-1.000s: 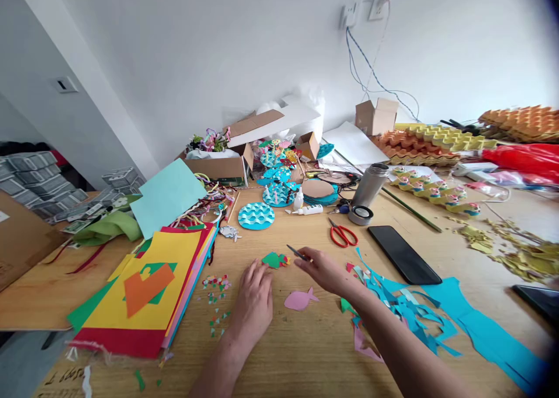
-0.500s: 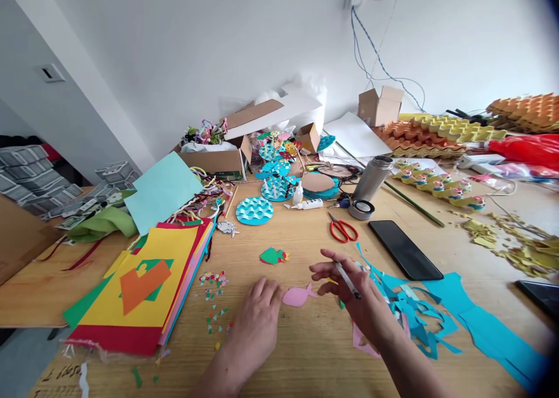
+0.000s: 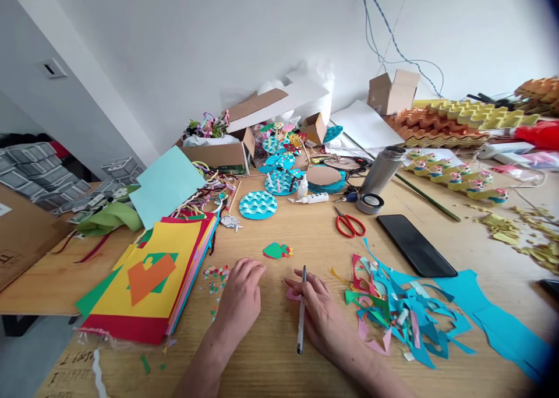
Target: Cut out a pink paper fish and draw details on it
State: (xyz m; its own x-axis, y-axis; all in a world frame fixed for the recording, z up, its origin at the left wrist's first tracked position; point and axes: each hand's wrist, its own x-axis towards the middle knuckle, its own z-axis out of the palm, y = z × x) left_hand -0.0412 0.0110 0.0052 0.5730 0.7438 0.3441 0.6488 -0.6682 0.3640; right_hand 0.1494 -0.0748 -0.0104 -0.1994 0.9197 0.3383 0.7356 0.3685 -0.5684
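My right hand [image 3: 321,305] holds a slim pen [image 3: 301,319] with a clear barrel, its long end pointing down toward me. Beneath those fingers lies a pink paper fish [image 3: 292,293], mostly covered by the hand. To the left, my left hand [image 3: 241,293] is raised a little with its fingers curled close together; its fingertips are turned away, so anything in them is hidden. Just beyond both hands rests a green and red paper fish [image 3: 278,250].
Paper scraps [image 3: 410,316] lie to the right, near a black phone [image 3: 414,245] and red-handled scissors [image 3: 349,225]. Coloured paper sheets [image 3: 183,240] are stacked at left, beside small paper dots [image 3: 216,277]. A steel bottle [image 3: 382,171], glue bottle [image 3: 315,198] and wavy blue disc [image 3: 257,205] stand farther back.
My right hand has moved left and down, over the pink fish, and the pen has swung to point toward me. My left hand has drawn away from the fish, leftward.
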